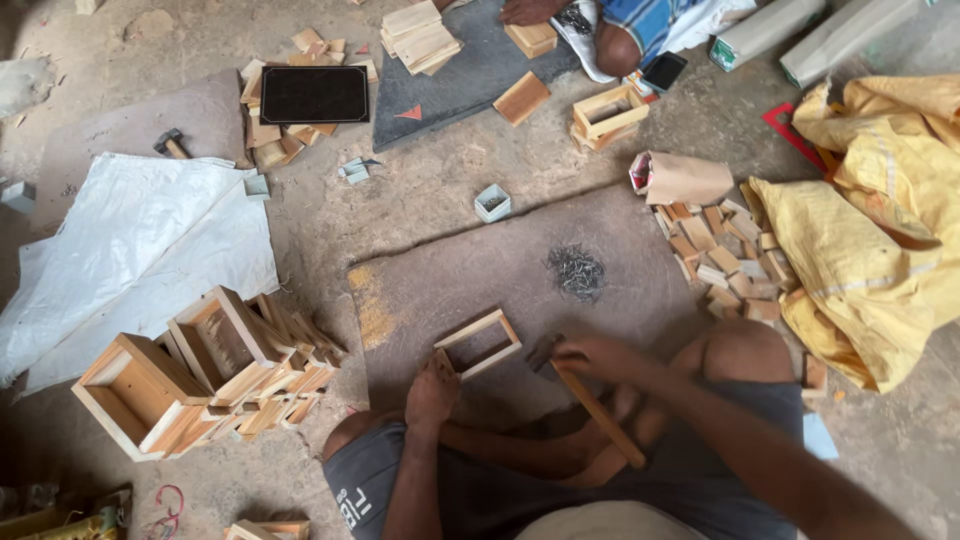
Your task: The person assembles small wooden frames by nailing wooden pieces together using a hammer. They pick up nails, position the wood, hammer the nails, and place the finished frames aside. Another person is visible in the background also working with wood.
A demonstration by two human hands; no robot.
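Observation:
A small open wooden frame point(480, 342) stands on its edge on a flat stone slab point(450, 280) in front of me. My left hand point(432, 392) grips the frame's near left corner and steadies it. My right hand point(590, 356) is closed on a hammer with a long wooden handle point(602, 415); its dark head point(545, 352) hovers just right of the frame. A pile of small dark nails point(577, 271) lies on the slab beyond the frame.
A stack of finished wooden boxes point(205, 375) lies at my left beside a white sheet point(130, 245). Small wood blocks point(725, 260) and a yellow sack point(870, 220) are at the right. Another person point(600, 25) sits at the top by a dark mat, more frames and a second hammer point(170, 143).

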